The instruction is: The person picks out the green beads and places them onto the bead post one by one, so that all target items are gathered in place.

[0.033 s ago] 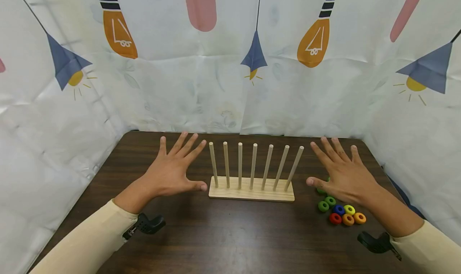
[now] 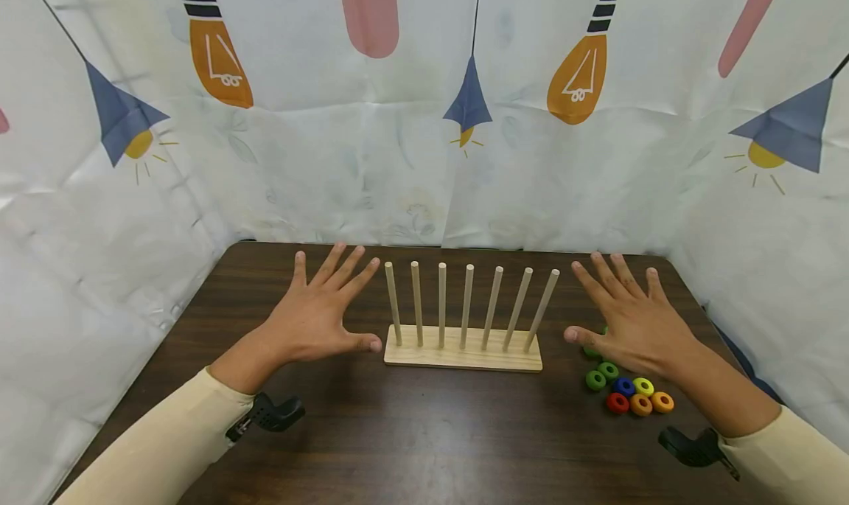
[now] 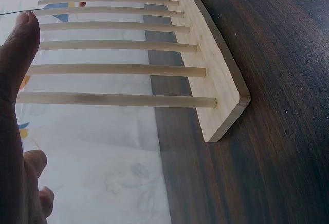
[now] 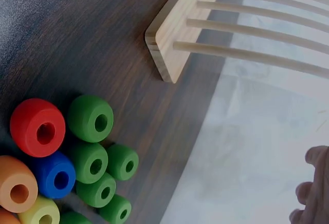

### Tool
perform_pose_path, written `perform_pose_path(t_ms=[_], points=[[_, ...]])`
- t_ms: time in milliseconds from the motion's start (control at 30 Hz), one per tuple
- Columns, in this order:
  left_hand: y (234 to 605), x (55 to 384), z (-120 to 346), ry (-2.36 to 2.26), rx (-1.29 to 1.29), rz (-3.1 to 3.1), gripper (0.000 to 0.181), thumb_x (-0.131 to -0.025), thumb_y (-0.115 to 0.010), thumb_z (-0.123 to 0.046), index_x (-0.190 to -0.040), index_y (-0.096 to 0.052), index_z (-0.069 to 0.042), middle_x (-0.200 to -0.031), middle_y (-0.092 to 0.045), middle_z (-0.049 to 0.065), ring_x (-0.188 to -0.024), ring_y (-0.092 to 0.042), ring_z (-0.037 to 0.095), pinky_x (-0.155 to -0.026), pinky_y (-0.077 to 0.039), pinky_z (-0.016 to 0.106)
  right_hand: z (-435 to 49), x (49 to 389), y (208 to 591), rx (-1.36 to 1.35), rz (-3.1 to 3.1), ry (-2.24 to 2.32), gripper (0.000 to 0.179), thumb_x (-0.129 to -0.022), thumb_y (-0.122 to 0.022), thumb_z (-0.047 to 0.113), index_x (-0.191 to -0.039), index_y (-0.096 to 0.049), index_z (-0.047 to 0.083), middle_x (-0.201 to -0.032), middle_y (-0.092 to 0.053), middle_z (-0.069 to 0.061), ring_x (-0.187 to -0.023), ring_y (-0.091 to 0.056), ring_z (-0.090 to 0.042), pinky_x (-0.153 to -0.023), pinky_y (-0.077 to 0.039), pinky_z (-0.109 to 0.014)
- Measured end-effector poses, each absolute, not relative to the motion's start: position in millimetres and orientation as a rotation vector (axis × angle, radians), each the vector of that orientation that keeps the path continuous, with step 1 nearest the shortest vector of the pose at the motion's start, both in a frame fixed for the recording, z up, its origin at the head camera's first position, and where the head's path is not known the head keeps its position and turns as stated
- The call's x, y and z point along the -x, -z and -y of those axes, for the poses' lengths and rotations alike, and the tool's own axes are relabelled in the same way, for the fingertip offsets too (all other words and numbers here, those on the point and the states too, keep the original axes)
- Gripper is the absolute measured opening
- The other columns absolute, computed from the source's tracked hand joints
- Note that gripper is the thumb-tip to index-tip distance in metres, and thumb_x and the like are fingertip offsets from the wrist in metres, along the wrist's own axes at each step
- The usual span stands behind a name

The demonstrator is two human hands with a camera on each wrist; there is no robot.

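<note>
A pale wooden stand (image 2: 458, 357) with several upright pegs sits on the dark table in the middle of the head view. To its left my left hand (image 2: 310, 326) hovers, fingers spread, thumb towards the base, holding nothing. On the other side my right hand (image 2: 638, 329) is also spread and holds nothing. Under and in front of it lie beads with holes: several green beads (image 2: 595, 380), a red bead (image 2: 617, 403), a blue bead (image 2: 624, 386), a yellow bead (image 2: 643, 387) and two orange beads (image 2: 662, 402). The right hand partly hides some green ones. All the pegs are bare.
The dark wood-grain table (image 2: 424, 446) reaches back to a white curtain (image 2: 318, 173) printed with lamps and bulbs, which also runs along both sides. Black wrist-worn devices (image 2: 277, 414) are strapped at both sleeves.
</note>
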State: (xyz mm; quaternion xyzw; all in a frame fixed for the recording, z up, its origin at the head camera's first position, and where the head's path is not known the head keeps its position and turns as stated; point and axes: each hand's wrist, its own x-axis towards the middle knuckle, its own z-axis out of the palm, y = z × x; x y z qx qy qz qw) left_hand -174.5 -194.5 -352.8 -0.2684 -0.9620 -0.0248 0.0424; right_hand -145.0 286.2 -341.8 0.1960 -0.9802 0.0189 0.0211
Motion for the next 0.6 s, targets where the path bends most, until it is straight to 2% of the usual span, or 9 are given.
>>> perform_pose_path(t_ms=[133,267,367,467,600], points=[[356,175,194,0.103,0.826,2.942,0.121,-0.077,-0.053,-0.09,-0.166,-0.007,-0.022,-0.172,0.001,0.006,-0.155,0.013,0.03,-0.112,0.017,0.072,-289,145,343,-0.617,3.019,-0.069,0.098,-0.098,-0.052,0.067,-0.165,0.005,0.024,-0.17,0.011,-0.009,-0.154,0.013,-0.035,-0.115,0.017,-0.066],[368,174,192,0.186,0.841,2.948,0.122,-0.077,-0.061,-0.086,-0.166,-0.009,-0.02,-0.171,-0.011,0.009,-0.156,0.003,0.032,-0.114,0.01,0.073,-296,145,348,-0.636,2.995,-0.1,0.099,-0.097,-0.055,0.065,-0.165,0.004,0.022,-0.17,0.009,-0.01,-0.155,0.011,-0.036,-0.116,0.016,-0.064],[380,174,191,0.255,0.855,2.943,0.122,-0.075,-0.062,-0.087,-0.166,-0.016,-0.018,-0.168,-0.024,0.01,-0.156,-0.011,0.034,-0.116,0.002,0.073,-303,144,354,-0.638,2.995,-0.13,0.101,-0.096,-0.057,0.065,-0.166,0.003,0.022,-0.171,0.005,-0.012,-0.155,0.008,-0.037,-0.118,0.014,-0.063],[393,174,189,0.303,0.876,2.917,0.12,-0.075,-0.063,-0.086,-0.163,-0.027,-0.014,-0.158,-0.042,0.014,-0.149,-0.032,0.037,-0.118,-0.011,0.07,-309,144,361,-0.625,3.015,-0.175,0.103,-0.095,-0.059,0.065,-0.166,0.0,0.021,-0.171,0.0,-0.015,-0.155,0.004,-0.04,-0.119,0.011,-0.064],[407,175,185,0.365,0.899,2.897,0.112,-0.077,-0.073,-0.077,-0.16,-0.036,-0.012,-0.145,-0.054,0.015,-0.137,-0.049,0.037,-0.118,-0.026,0.062,-317,145,373,-0.593,3.064,-0.226,0.106,-0.091,-0.061,0.07,-0.166,-0.008,0.017,-0.169,-0.01,-0.021,-0.154,-0.004,-0.045,-0.12,0.007,-0.064]])
